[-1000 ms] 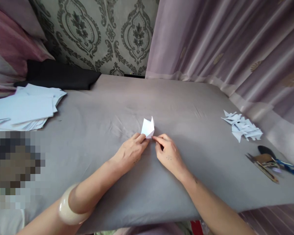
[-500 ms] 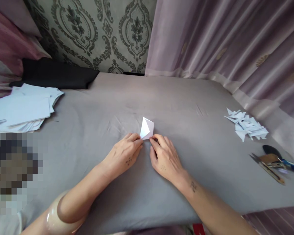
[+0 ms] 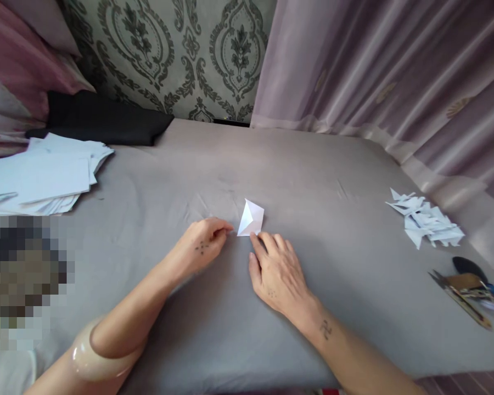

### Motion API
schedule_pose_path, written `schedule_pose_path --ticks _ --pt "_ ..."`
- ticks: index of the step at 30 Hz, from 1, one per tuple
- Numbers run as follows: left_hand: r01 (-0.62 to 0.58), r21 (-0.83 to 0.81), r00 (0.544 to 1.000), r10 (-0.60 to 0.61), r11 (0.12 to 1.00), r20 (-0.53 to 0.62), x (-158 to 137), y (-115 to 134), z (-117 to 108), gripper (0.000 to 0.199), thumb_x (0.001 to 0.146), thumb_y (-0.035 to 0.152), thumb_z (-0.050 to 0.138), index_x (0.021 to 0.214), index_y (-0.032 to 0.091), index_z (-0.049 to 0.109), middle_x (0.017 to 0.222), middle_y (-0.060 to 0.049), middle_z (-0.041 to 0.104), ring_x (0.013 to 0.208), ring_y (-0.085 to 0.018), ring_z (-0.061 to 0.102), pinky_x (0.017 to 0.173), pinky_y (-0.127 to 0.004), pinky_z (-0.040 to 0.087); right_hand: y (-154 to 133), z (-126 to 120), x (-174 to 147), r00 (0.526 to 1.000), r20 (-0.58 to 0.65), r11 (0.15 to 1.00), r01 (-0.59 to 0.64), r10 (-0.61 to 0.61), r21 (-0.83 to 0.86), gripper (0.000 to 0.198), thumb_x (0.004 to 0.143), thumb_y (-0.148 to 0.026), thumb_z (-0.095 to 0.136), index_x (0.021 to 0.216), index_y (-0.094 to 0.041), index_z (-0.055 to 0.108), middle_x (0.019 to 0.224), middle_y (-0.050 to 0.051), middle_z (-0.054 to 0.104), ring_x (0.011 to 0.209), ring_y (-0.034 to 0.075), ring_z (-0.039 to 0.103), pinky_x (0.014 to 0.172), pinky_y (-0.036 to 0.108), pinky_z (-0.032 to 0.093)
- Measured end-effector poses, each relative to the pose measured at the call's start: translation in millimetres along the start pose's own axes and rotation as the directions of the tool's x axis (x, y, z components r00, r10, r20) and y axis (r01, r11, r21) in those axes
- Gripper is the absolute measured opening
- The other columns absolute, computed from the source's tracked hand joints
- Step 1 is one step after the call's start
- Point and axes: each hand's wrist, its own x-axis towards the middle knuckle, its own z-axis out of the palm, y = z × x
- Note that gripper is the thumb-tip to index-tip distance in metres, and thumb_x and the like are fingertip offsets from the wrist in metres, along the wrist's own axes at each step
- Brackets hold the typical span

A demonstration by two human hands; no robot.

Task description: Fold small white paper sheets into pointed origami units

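A small folded piece of white paper lies on the grey cloth in front of me, with slanting creases and a flap showing on its upper face. My right hand rests flat with fingers spread, its index fingertip touching the paper's lower edge. Just left of the paper is my left hand, apart from it, thumb and index finger pinched together with nothing visible between them.
A stack of white paper sheets lies at the left, before a folded black cloth. On the right are a pile of folded white paper pieces and snips among other small tools. Curtains hang behind the table.
My left hand has let go of the paper's lower left corner and drawn back left. My right fingers have flattened out at its lower edge. The view has shifted slightly.
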Motion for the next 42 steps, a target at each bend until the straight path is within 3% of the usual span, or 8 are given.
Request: schedule_pose_path --ticks 6,22,24,27,31,36,39,42 --pt "0.145 -0.086 0.989 -0.146 0.986 -0.003 4.4 -4.8 -0.1 0.033 0.083 0.03 0.046 0.1 0.02 0.072 0.077 -0.001 0.073 0.072 -0.019 0.066 0.063 -0.026 0.047 -2.0 -1.7 1.9 0.999 0.014 0.999 0.033 -0.033 0.002 0.041 0.093 -0.025 0.042 0.132 -0.017 0.052 0.113 0.01 0.059 0.094 0.025 0.049 0.081 0.04 0.038" --pt "0.155 -0.104 0.987 -0.158 0.982 -0.02 5.8 3.4 0.5 0.032 0.083 0.028 0.046 0.1 0.02 0.072 0.075 -0.001 0.071 0.062 -0.016 0.06 0.059 -0.026 0.044 -7.2 -4.4 8.4 0.999 0.023 0.998 0.035 -0.036 0.044 0.041 0.09 -0.031 0.048 0.13 -0.024 0.055 0.1 0.01 0.052 0.089 0.025 0.046 0.082 0.041 0.037" --pt "0.113 -0.086 0.992 -0.117 0.99 -0.043 7.3 1.7 3.9 0.031 0.084 0.026 0.046 0.102 0.02 0.071 0.078 -0.002 0.071 0.066 -0.017 0.062 0.063 -0.027 0.046 -8.2 -3.9 8.7 0.999 0.02 0.998 0.039 -0.04 0.049 0.042 0.09 -0.031 0.047 0.131 -0.025 0.054 0.098 0.01 0.051 0.089 0.025 0.046 0.082 0.041 0.038" --pt "-0.068 -0.048 0.992 0.062 0.997 -0.105 10.5 -2.9 11.5 0.03 0.086 0.02 0.043 0.1 0.018 0.07 0.09 -0.005 0.07 0.079 -0.017 0.064 0.073 -0.028 0.048 -8.2 -4.5 7.9 0.999 0.007 0.997 0.043 -0.044 0.069 0.042 0.091 -0.031 0.045 0.131 -0.024 0.053 0.1 0.01 0.052 0.09 0.025 0.048 0.083 0.041 0.039" --pt "-0.293 0.042 0.946 0.296 0.955 -0.134 14.9 -11.0 20.6 0.033 0.088 0.012 0.039 0.103 0.018 0.068 0.103 -0.008 0.065 0.095 -0.018 0.061 0.084 -0.03 0.049 -2.4 -5.6 4.5 0.999 -0.026 0.991 0.031 -0.028 0.127 0.036 0.091 -0.026 0.044 0.123 -0.019 0.058 0.102 0.01 0.055 0.091 0.024 0.051 0.084 0.039 0.041" --pt "-0.354 0.148 0.919 0.373 0.923 -0.126 19.2 -17.7 27.5 0.035 0.091 0.012 0.038 0.113 0.018 0.065 0.107 -0.011 0.06 0.099 -0.02 0.057 0.086 -0.035 0.05 11.8 -0.2 6.0 0.985 -0.132 0.971 -0.074 0.106 0.225 0.023 0.088 -0.018 0.043 0.104 -0.016 0.059 0.096 0.009 0.059 0.085 0.021 0.057 0.076 0.033 0.045" --pt "-0.371 0.201 0.91 0.398 0.907 -0.117 20.2 -17.2 30.2 0.035 0.092 0.014 0.039 0.114 0.02 0.066 0.106 -0.011 0.057 0.097 -0.021 0.055 0.083 -0.037 0.051 15.6 2.4 10.3 0.961 -0.211 0.959 -0.123 0.18 0.257 0.029 0.086 -0.012 0.041 0.111 -0.019 0.055 0.093 0.006 0.061 0.078 0.018 0.06 0.067 0.029 0.045" --pt "-0.395 0.213 0.898 0.425 0.894 -0.116 19.7 -14.1 30.9 0.034 0.092 0.014 0.04 0.112 0.021 0.067 0.104 -0.01 0.057 0.094 -0.02 0.055 0.082 -0.036 0.051 14.1 1.5 12.7 0.956 -0.242 0.97 -0.116 0.167 0.212 0.041 0.087 -0.019 0.047 0.128 -0.024 0.049 0.089 0.004 0.062 0.073 0.018 0.061 0.062 0.029 0.045"
